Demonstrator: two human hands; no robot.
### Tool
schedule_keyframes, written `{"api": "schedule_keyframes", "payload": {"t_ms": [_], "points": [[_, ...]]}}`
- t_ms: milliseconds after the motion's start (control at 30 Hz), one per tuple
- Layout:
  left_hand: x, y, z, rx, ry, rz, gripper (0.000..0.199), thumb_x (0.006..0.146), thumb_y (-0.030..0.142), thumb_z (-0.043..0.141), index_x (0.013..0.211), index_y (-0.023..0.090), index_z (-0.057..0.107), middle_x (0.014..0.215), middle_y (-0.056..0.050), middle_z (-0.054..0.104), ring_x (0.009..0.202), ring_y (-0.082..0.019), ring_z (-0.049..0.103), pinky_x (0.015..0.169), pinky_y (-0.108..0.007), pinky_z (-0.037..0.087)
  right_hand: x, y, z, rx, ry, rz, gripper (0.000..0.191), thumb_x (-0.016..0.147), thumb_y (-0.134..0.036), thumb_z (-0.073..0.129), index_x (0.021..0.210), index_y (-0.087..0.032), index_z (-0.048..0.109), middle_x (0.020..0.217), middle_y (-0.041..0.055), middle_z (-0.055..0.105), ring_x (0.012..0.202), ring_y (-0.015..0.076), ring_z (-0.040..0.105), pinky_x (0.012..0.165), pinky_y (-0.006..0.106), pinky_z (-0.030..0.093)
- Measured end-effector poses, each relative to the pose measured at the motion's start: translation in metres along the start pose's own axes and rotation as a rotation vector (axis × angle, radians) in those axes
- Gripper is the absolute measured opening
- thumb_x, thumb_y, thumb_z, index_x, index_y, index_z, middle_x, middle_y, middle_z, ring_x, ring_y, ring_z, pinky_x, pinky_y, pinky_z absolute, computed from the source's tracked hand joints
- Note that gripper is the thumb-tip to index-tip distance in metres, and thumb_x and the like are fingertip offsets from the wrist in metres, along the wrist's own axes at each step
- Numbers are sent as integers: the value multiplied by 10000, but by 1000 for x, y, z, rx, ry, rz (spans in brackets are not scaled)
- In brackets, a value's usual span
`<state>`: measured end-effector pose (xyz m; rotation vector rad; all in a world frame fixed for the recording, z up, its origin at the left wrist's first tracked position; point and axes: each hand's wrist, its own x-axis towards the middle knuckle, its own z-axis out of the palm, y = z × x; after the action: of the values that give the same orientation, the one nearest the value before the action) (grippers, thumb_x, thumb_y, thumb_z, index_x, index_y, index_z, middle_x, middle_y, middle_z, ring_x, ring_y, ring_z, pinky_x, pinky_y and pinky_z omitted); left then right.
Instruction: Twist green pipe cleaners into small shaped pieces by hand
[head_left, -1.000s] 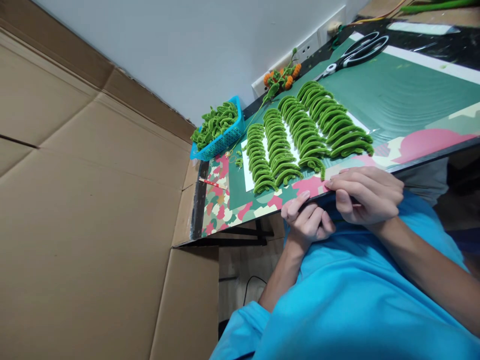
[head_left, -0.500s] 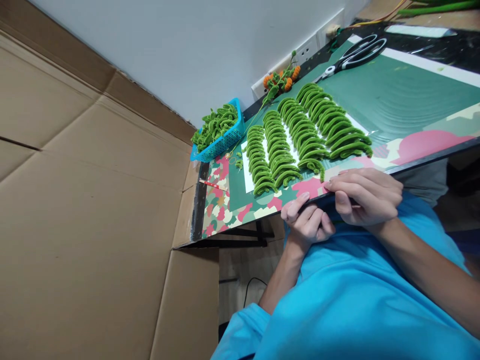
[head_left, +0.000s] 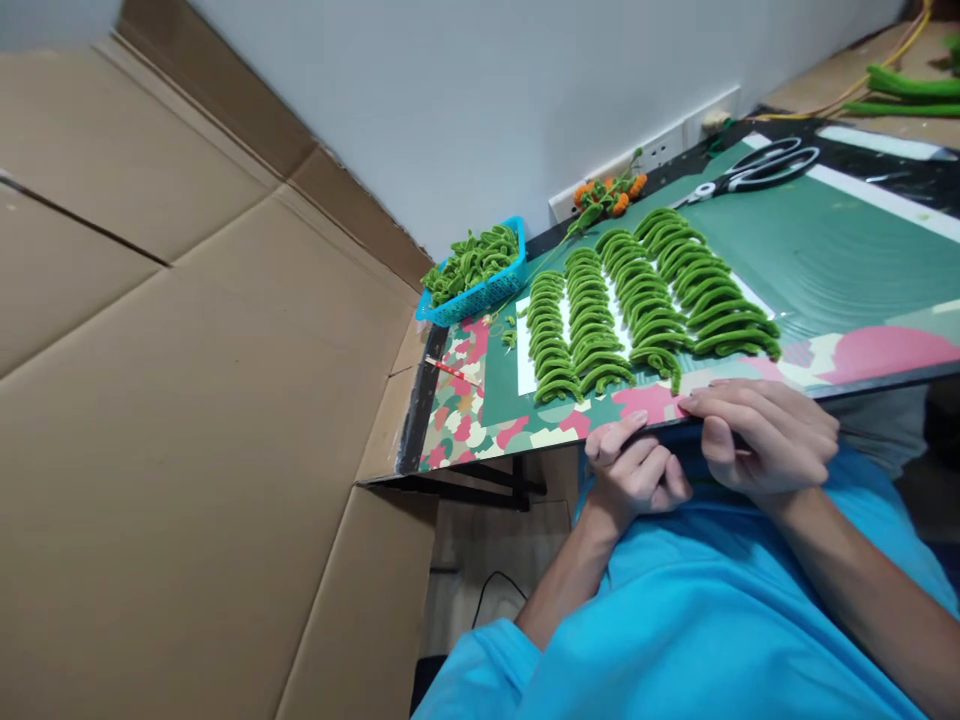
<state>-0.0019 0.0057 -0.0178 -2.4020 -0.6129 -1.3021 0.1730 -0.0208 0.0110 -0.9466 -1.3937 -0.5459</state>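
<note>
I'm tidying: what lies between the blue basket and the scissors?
Between the blue basket and scissors, the head view shows an orange-and-green sprig and the far ends of the green rows.

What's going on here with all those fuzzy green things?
Someone's left hand and right hand are at the near edge of the table; I can't tell if they hold anything. Curved fuzzy green pieces lie in four rows, mostly over white paper. More fill a blue basket, and the scissors lie behind the rows.
</note>
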Motion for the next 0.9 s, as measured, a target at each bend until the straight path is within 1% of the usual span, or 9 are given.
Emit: {"api": "schedule_keyframes", "payload": {"t_ms": [100,233,367,533,700,900], "points": [[-3,0,1,8,-16,-14,114,725,266,717,673,274,617,632,16,698,1062,-242,733,1004,-406,434,-2,0,1,7,10,-10,181,924,-129,636,1032,-229,743,788,6,789,691,192,763,702,320,635],[-1,1,2,-13,28,-10,126,699,257,723,670,272,601,656,41,720,1046,-209,741,1004,-394,444,-3,-1,0,2,5,-7,205,907,-105,650,1049,-215,749,814,17,802,697,201,770,725,334,651],[4,2,2,-18,49,-4,129,673,242,710,648,269,587,647,47,724,1036,-194,745,979,-384,456,-4,0,-1,3,7,-31,210,883,-63,653,1026,-183,750,812,40,805,673,211,764,706,344,646],[5,4,1,11,37,7,118,680,253,697,631,278,593,668,35,751,1026,-200,749,935,-380,471,-5,2,-2,4,14,-32,256,887,-63,656,1071,-205,764,826,27,812,681,223,772,688,358,644],[2,4,4,-25,47,6,118,654,222,705,654,267,596,690,49,745,1052,-193,751,1009,-373,451,-8,3,-4,4,10,-33,258,887,-66,662,1078,-204,767,837,26,815,683,224,776,686,350,641],[0,3,5,-54,27,8,136,678,211,720,659,257,594,688,48,741,1100,-209,752,1065,-377,418,-11,2,-3,-18,2,-25,224,914,-72,634,1064,-186,755,852,27,810,736,199,778,762,328,632]]}}
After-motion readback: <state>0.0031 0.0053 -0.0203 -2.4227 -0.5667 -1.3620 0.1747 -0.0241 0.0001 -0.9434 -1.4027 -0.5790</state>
